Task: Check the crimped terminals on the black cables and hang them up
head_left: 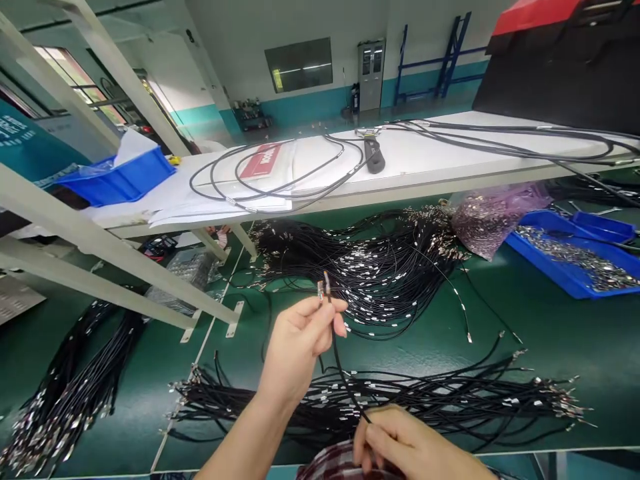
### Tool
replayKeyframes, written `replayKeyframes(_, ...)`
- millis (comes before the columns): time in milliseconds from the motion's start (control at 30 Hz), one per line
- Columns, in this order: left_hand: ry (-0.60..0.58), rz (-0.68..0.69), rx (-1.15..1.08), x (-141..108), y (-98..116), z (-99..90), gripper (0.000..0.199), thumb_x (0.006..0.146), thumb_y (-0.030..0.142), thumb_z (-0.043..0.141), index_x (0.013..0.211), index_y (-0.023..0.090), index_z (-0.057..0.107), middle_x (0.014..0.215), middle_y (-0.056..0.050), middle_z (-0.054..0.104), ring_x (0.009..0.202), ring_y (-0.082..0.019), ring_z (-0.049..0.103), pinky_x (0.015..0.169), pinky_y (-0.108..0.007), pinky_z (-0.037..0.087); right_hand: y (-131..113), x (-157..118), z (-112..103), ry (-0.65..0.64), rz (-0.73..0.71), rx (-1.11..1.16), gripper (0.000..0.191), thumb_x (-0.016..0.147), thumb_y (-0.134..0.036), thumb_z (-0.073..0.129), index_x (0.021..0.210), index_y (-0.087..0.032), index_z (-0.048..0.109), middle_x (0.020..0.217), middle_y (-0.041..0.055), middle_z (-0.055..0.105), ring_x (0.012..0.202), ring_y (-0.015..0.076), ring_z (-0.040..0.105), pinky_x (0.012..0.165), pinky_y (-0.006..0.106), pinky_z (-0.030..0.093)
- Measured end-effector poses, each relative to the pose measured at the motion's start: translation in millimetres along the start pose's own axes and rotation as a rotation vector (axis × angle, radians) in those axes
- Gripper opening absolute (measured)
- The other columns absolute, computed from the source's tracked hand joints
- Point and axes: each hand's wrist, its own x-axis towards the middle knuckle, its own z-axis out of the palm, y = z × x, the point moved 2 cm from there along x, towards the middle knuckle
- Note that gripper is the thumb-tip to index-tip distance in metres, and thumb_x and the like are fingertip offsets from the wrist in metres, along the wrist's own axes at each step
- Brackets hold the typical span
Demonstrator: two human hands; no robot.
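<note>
Just above our left fingertips, the tip (327, 281) of a black cable (341, 368) is pointing up and away from us, with a small metal fitting (321, 289) sitting close beside it. Our left hand (293, 350) is pinching the cable below that tip between thumb and fingers; they are hiding whether the fitting is attached. We are leaving both ends exposed, which should be helping us see how they line up; a light, firm pinch should be serving best, since squeezing hard could bend something so slight. Below and to the right of that hand, our right hand (403, 440) is curling around the cable's lower run, guiding it in a gentle slope that should be sparing it kinks and twists. Behind and beneath both hands, a loose cable bundle (450, 395) is lying across the green work surface (550, 333), its strands liable to snag ours. Beyond the left hand, a larger cable heap (373, 280) is spreading out, and farther right a blue bin (543, 268) is holding small metal parts.
</note>
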Motion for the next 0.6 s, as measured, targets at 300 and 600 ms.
replayKeyframes(300,-0.097,-0.217,0.077,-28,-28,11.0,0.029,0.077,0.035,0.075,0.067,0.014,0.058,0.057,-0.001,0.061,0.046,-0.005,0.03,0.047,-0.023,0.016,-75,13,-67,0.492,-0.262,0.0,0.029,0.096,-0.041,0.05,0.084,-0.019,0.064,0.079,0.0022,0.062,0.072,0.0155,0.053,0.065,0.027,0.041)
replayKeyframes(600,-0.076,-0.259,0.096,-43,-32,10.0,0.029,0.077,0.037,0.074,0.067,0.015,0.06,0.059,-0.002,0.06,0.049,-0.007,0.032,0.048,-0.023,0.019,-90,26,-57,0.419,-0.231,0.111,0.039,0.091,-0.039,0.058,0.06,-0.017,0.056,0.057,-0.0019,0.056,0.052,0.0098,0.047,0.049,0.023,0.034)
